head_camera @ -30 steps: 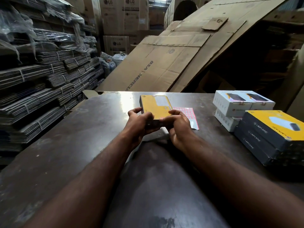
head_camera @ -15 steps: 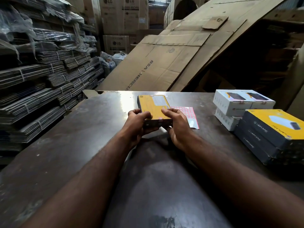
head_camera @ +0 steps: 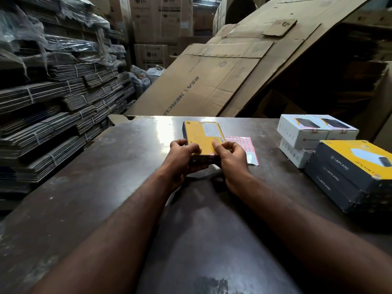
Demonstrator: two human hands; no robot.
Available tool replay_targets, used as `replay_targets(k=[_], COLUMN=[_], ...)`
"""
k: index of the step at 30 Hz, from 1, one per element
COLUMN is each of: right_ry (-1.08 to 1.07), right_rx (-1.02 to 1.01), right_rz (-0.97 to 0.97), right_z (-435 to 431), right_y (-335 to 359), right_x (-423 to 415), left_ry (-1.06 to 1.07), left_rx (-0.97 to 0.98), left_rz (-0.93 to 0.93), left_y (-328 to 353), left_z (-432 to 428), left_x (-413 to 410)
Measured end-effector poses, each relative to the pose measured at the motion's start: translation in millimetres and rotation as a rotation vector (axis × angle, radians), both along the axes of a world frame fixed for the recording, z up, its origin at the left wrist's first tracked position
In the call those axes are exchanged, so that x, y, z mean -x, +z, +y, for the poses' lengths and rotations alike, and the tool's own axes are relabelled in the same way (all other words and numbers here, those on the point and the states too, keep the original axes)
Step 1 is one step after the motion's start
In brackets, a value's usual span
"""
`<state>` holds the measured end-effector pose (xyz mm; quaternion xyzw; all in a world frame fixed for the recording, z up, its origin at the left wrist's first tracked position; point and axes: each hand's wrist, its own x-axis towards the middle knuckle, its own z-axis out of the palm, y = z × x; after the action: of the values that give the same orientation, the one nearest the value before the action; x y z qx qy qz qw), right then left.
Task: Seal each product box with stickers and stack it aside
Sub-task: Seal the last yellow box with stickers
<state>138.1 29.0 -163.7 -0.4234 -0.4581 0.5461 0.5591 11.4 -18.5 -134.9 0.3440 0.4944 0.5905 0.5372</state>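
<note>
Closest to you, at the right edge of the counter [head_camera: 106,177], a stack of dark boxes [head_camera: 347,172] with a yellow top face stands at least 3 high. I take these as finished ones set aside, though any seal on them is too small to tell.

In the middle of the counter, your left hand [head_camera: 182,153] curls around the near left corner of the yellow box [head_camera: 203,136], with the thumb on top. Your right hand [head_camera: 231,154] grips the near right corner, thumb pressed onto the yellow face and fingers bent beside it. Between your thumbs, a small pink tab seems to sit on the near edge. So I judge you are pressing a sticker down over that end flap. The far end is hidden, so I cannot tell if it is sealed. Finishing this box and stacking it is left.

Just to the right of the box, partly under your right hand, lies the sticker sheet [head_camera: 244,145], pink with many squares left on it. Toward the far right corner, 2 white boxes [head_camera: 314,130] sit side by side on another, each with a pink seal on its near top edge.

The box you hold is flat and rectangular, with dark sides and a yellow face. It carries a pale label patch toward its far right, and its near end is lifted slightly off the counter.
</note>
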Motion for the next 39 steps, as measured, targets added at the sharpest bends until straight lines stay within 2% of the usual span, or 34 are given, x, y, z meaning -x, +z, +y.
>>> replay_targets(k=[4, 10, 14, 18, 21, 24, 31, 35, 39], right_ry=[0.091, -0.068, -0.128, -0.078, -0.126, -0.143, 0.03, 0.049, 0.026], right_rx=[-0.033, -0.04, -0.069, -0.365, -0.596, -0.568, -0.538, -0.464, -0.469], right_rz=[-0.055, -0.065, -0.212, -0.434, -0.574, -0.51, -0.424, -0.329, -0.321], right_z=[-3, -1, 2, -3, -2, 1, 7, 6, 7], right_y=[1, -4, -3, 0, -5, -6, -1, -3, -2], right_x=[2, -1, -2, -4, -5, -7, -12, -9, -10], left_ry=[0.016, -0.002, 0.059, 0.098, 0.075, 0.051, 0.05, 0.144, 0.137], left_rx=[-0.001, 0.009, 0.013, -0.004, -0.023, -0.044, -0.121, -0.161, -0.195], left_rz=[-0.025, -0.023, -0.057, -0.017, 0.055, 0.109, 0.181, 0.494, 0.582], left_y=[0, -1, -1, 0, 1, 0, -8, -11, -13], left_z=[1, 2, 5, 7, 6, 5, 2, 0, 2], left_x=[5, 3, 0, 6, 10, 10, 6, 6, 6])
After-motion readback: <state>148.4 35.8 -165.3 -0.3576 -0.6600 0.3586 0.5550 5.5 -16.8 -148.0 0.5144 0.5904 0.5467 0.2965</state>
